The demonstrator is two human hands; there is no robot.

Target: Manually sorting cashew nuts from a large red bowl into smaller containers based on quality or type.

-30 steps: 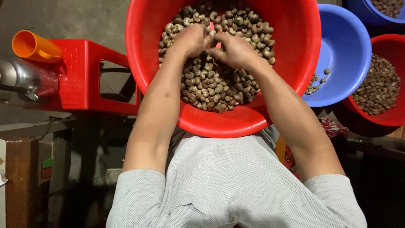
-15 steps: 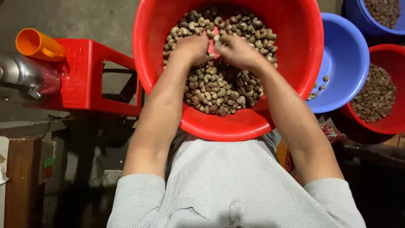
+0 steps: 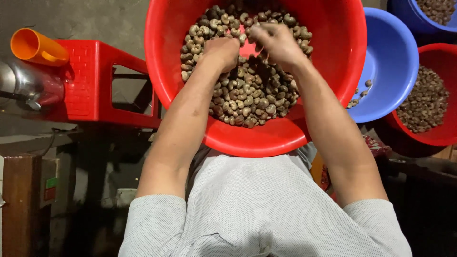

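While both hands work in the heap of brown cashew nuts (image 3: 247, 95), the nuts fill the floor of a large red plastic basin (image 3: 333, 71) that sits straight ahead of the person, its near rim just above the grey shirt (image 3: 262, 209). At the far middle of the heap a small patch of bare red bottom shows between the hands. Resting knuckles-up on the nuts, the left hand (image 3: 221, 50) has its fingers curled under; whether they pinch a nut cannot be told. Slightly blurred, the right hand (image 3: 276, 40) hovers over the heap with fingers bent down and drawn together, and what it grips, if anything, is hidden. Both hands lie close together, nearly touching, over the bare patch.

Just right of the basin stands a blue basin (image 3: 390, 62) with only a few nuts near its low side. Beyond it, a smaller red basin (image 3: 440, 138) holds a good layer of nuts, and a second blue basin (image 3: 404, 12) at the top right corner also holds some. Left of the big basin stands a red plastic stool (image 3: 90, 81), with an orange cup (image 3: 35, 47) lying tilted at its far edge and a metal vessel (image 3: 19, 85) just beside that.
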